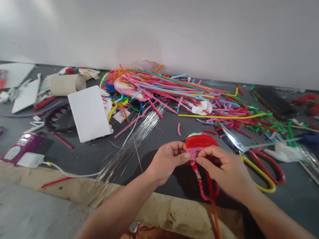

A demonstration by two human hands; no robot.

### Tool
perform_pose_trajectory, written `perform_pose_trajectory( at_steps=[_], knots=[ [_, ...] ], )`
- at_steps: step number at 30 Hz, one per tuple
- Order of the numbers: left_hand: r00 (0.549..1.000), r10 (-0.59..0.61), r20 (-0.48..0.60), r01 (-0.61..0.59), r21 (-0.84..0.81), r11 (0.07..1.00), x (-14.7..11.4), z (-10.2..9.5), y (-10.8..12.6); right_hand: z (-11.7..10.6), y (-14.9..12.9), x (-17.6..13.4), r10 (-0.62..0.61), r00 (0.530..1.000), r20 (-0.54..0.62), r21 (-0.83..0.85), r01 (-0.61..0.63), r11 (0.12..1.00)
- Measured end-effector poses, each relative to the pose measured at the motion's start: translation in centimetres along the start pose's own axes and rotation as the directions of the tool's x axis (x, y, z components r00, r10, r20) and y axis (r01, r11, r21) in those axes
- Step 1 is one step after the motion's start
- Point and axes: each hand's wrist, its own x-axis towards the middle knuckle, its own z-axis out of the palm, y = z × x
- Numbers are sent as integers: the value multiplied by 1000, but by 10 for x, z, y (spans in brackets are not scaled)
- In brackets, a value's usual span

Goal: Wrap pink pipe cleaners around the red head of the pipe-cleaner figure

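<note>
- Purple gadget [21,147] lies at the far left of the table [165,184], a white plug just beside it
- White card [89,114] leans at a tilt, with silver wires [139,129] spread to its right
- Left hand [168,161]: the forearm slants up from lower left, wrist nearly straight, back of the hand turned outward, fingers curled, thumb and forefinger pinching the left edge of the red-pink piece
- Pipe cleaners [168,85] lie heaped beyond the hands
- Red-pink piece [202,141] is held up between the two hands near the table's front edge, its twisted strands hanging below
- Right hand [226,167]: the forearm rises from lower right and angles inward, knuckles up, fingers bent, thumb and forefinger clamped low on the piece, just beside the left fingertips
- Scissors [247,153] lie right of that hand, tips pointing toward the heap
- Dark phone [276,102] rests farther right
</note>
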Motion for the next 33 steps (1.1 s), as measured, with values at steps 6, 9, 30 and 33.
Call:
perform_pose_trajectory(
  at_steps=[6,9,30,33],
  knots=[
    [1000,1,-5,-1,24,1000,0,0,-2,1,-4,0,254,944,212,263,-305,915],
    [1000,3,-9,-3,38,999,0,1,-2,2,-5,1,283,927,247,324,-354,877],
    [996,33,-88,-25,89,996,-3,4,-1,7,-6,6,273,932,239,375,-348,859],
    [994,42,-104,-32,91,995,-4,5,-1,7,-7,5,271,931,242,373,-348,860]
  ],
)
